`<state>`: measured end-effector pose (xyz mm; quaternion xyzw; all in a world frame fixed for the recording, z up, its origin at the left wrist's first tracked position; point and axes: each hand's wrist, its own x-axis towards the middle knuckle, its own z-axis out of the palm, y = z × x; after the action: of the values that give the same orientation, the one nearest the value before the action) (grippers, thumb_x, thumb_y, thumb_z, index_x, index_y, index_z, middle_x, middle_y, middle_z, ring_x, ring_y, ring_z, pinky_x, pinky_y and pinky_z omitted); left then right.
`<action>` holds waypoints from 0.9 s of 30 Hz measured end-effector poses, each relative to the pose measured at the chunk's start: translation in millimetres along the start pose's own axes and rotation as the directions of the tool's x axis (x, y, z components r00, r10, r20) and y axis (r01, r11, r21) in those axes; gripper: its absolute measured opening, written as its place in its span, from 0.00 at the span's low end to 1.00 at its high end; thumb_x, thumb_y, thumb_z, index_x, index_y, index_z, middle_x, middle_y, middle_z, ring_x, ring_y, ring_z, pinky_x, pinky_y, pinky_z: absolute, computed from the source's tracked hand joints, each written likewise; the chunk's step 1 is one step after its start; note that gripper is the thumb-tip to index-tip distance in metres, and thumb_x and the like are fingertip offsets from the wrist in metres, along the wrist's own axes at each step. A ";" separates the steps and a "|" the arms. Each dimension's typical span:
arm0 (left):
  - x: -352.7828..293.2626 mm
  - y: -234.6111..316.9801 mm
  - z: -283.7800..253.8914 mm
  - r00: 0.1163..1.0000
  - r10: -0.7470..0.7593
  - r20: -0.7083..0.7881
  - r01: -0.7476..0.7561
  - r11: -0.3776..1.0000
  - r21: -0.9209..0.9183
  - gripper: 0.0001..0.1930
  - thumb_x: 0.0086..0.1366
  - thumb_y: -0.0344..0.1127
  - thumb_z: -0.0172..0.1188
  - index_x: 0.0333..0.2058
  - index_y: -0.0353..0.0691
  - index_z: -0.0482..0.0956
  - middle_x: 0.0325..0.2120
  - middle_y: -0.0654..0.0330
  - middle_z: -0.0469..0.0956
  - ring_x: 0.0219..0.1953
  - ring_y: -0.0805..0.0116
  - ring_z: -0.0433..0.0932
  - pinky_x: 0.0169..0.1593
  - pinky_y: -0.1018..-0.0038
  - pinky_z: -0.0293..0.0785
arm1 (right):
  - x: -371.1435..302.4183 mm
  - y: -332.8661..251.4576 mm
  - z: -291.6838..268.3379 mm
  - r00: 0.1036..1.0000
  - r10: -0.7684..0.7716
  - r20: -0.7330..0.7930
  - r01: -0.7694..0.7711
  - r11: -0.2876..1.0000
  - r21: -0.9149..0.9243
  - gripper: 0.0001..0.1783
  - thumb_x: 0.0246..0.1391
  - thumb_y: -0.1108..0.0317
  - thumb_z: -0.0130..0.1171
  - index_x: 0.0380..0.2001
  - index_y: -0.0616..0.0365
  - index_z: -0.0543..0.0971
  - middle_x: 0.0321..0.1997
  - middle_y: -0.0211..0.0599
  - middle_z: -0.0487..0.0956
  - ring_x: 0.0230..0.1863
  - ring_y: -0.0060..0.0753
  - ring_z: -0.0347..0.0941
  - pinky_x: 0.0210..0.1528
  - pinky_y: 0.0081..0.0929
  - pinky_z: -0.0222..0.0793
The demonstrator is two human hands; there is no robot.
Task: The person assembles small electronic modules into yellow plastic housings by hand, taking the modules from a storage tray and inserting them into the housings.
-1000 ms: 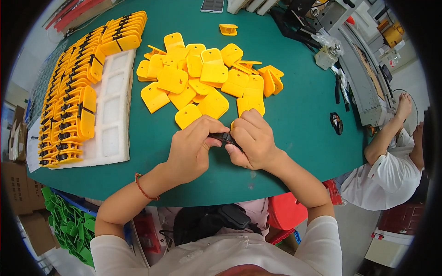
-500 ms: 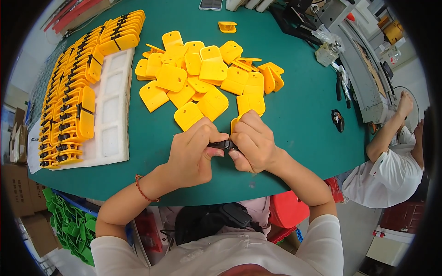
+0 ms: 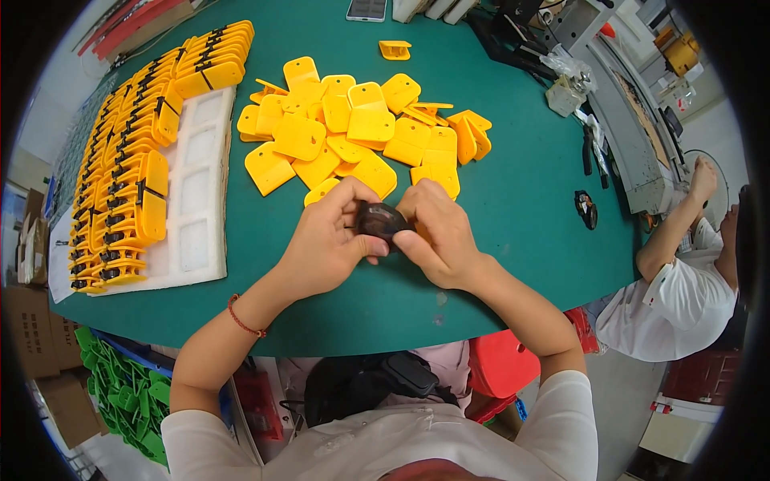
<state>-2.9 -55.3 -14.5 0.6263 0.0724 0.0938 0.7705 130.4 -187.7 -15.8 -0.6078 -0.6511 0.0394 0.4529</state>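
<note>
Both hands meet at the near middle of the green table (image 3: 513, 272). Between them is a dark, rounded, glossy piece (image 3: 378, 220), its exact kind unclear. My left hand (image 3: 325, 244) grips its left side, thumb below and fingers behind. My right hand (image 3: 443, 238) pinches its right end with thumb and fingers. A bit of yellow shows among the right fingers, mostly hidden. Just beyond my hands lies a loose heap of yellow plastic plates (image 3: 299, 139) with rounded corners, some with a small hole. One yellow piece (image 3: 395, 50) stands apart at the back.
At left, rows of yellow clips (image 3: 148, 196) with black parts stand on a white foam tray (image 3: 192, 244). A black coiled item (image 3: 586, 210) and tools lie at right, beside a machine (image 3: 642, 152). Green parts (image 3: 124, 393) fill a bin below left. Another person (image 3: 674, 297) sits at right.
My hands have turned the dark piece, so its broad rounded face now shows instead of a narrow edge. The left hand has opened out around it and moved slightly away from me.
</note>
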 end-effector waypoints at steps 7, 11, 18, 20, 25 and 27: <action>-0.2 8.2 -15.0 0.995 0.076 -0.059 -0.089 0.958 -0.272 0.23 0.49 0.29 0.67 0.39 0.37 0.63 0.28 0.61 0.69 0.25 0.74 0.69 0.28 0.84 0.66 | 14.9 12.5 -25.9 0.958 -0.027 0.286 0.090 0.973 -0.211 0.16 0.30 0.78 0.52 0.30 0.56 0.76 0.44 0.40 0.69 0.48 0.46 0.63 0.51 0.37 0.59; 4.0 8.9 -24.7 0.998 -0.010 -0.054 -0.024 0.817 -0.576 0.20 0.56 0.28 0.58 0.47 0.36 0.63 0.34 0.57 0.70 0.32 0.65 0.76 0.31 0.78 0.73 | 15.9 9.3 -34.2 0.921 -0.103 0.376 0.193 0.959 -0.208 0.14 0.30 0.79 0.52 0.27 0.56 0.77 0.48 0.37 0.69 0.53 0.45 0.60 0.54 0.39 0.57; 6.3 9.0 -22.5 1.000 0.002 -0.021 -0.017 0.691 -0.723 0.17 0.57 0.28 0.57 0.44 0.35 0.66 0.35 0.57 0.71 0.39 0.63 0.75 0.44 0.70 0.71 | 16.1 16.8 -60.8 0.889 -0.061 0.454 0.098 0.993 -0.059 0.11 0.32 0.82 0.56 0.26 0.59 0.76 0.50 0.36 0.69 0.55 0.45 0.61 0.54 0.37 0.59; 7.9 7.9 -22.6 0.997 0.051 -0.064 -0.080 0.776 -0.626 0.19 0.53 0.36 0.63 0.40 0.39 0.66 0.31 0.60 0.69 0.38 0.64 0.71 0.47 0.69 0.66 | 17.2 16.2 -61.9 0.906 0.139 0.399 -0.218 0.963 0.160 0.07 0.38 0.79 0.56 0.24 0.58 0.73 0.49 0.38 0.71 0.52 0.48 0.65 0.51 0.40 0.63; 6.5 8.0 -24.4 0.994 0.090 -0.056 -0.105 0.793 -0.600 0.16 0.54 0.29 0.61 0.40 0.40 0.67 0.34 0.59 0.70 0.44 0.62 0.71 0.50 0.69 0.66 | 17.2 2.1 -33.0 0.960 0.208 -0.185 -0.113 0.898 0.425 0.24 0.36 0.89 0.50 0.42 0.62 0.73 0.47 0.40 0.69 0.44 0.32 0.72 0.45 0.24 0.70; 9.0 2.6 -26.4 0.989 0.143 -0.045 -0.140 0.768 -0.625 0.14 0.55 0.25 0.60 0.40 0.39 0.68 0.35 0.59 0.71 0.49 0.62 0.70 0.53 0.70 0.67 | 12.4 9.4 -29.4 0.957 0.134 -0.256 -0.054 0.954 0.295 0.23 0.36 0.90 0.50 0.40 0.62 0.74 0.45 0.40 0.70 0.42 0.32 0.72 0.44 0.24 0.70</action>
<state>-0.4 -27.6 -17.3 0.3388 -0.0119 0.1686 0.9256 158.1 -189.7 2.6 -0.5663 -0.5400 0.0703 0.6187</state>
